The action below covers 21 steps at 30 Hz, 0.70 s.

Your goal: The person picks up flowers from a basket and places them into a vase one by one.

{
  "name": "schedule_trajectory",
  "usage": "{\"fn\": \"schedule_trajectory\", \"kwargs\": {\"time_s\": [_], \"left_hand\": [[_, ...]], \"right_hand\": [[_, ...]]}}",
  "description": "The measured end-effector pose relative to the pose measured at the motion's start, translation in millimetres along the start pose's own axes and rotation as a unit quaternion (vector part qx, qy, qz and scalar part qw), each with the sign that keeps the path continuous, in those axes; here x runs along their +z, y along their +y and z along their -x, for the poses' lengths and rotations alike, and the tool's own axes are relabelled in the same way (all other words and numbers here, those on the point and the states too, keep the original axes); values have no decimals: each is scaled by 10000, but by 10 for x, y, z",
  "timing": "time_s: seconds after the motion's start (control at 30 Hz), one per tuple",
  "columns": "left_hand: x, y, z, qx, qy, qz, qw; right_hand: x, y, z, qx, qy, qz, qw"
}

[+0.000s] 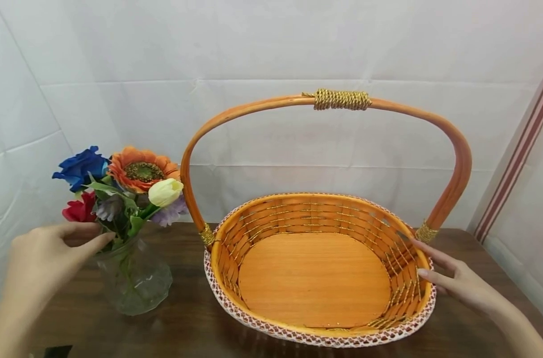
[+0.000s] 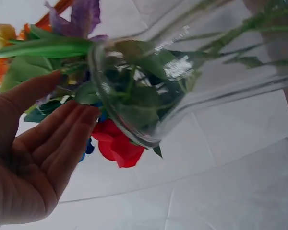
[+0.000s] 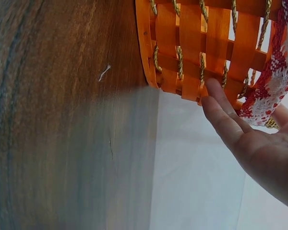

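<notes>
At the left of the head view a glass vase (image 1: 139, 283) holds several flowers: a blue rose (image 1: 81, 168), an orange sunflower (image 1: 142, 169), a pale yellow tulip (image 1: 165, 192), a red flower (image 1: 80, 208) and a purple one (image 1: 169, 212). My left hand (image 1: 52, 253) is at the vase's mouth, thumb and fingers apart beside the leaves (image 2: 48, 72); no stem shows clearly pinched between them. An orange woven basket (image 1: 316, 278) with a tall arched handle stands in the middle. My right hand (image 1: 463, 283) holds its right rim, some fingers (image 3: 221, 105) against the outer wall.
Vase and basket stand on a dark brown wooden table (image 1: 182, 308). White-and-red lace trim (image 1: 271, 328) runs round the basket's rim, and gold cord (image 1: 342, 99) wraps the handle's top. White sheeting (image 1: 271, 40) hangs behind. A small black object (image 1: 58, 352) shows at the lower left edge.
</notes>
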State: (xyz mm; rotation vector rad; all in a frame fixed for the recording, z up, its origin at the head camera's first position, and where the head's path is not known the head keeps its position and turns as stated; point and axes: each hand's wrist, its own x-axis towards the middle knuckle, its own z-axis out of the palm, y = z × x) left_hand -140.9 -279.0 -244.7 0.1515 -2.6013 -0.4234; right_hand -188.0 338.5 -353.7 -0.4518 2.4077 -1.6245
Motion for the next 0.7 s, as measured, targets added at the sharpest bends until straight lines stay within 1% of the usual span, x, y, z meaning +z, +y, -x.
{"fn": "schedule_trajectory", "kwargs": {"time_s": [0.03,0.1,0.2,0.27,0.33,0.43,0.5,0.57,0.6,0.7], "left_hand": [[-13,18,20,9,88,111,9999],[-21,45,49,66,220,414,9989],[-23,90,81,143,293,920,9952],[-6,117,101,182,300,1320,9906],[10,146,126,226,314,1652,9855],[31,182,158,303,283,1961,9797],[40,210,181,330,232,2013,9787],[47,244,205,365,181,2007,9788],[51,263,216,399,174,1981,9792],[68,333,252,544,175,1966,9788]], "right_hand": [[-2,1,3,-17,58,138,9999],[-7,4,13,-81,221,653,9976],[-25,4,40,-121,444,1488,9878],[-48,0,60,-130,506,1870,9810],[-75,-7,80,-124,506,2016,9781],[-110,-30,114,-217,541,2077,9764],[-134,-56,138,-369,587,2109,9751],[-156,-92,166,-413,578,1991,9774],[-168,-109,181,-464,601,2042,9760],[-203,-158,232,-378,643,2136,9741]]}}
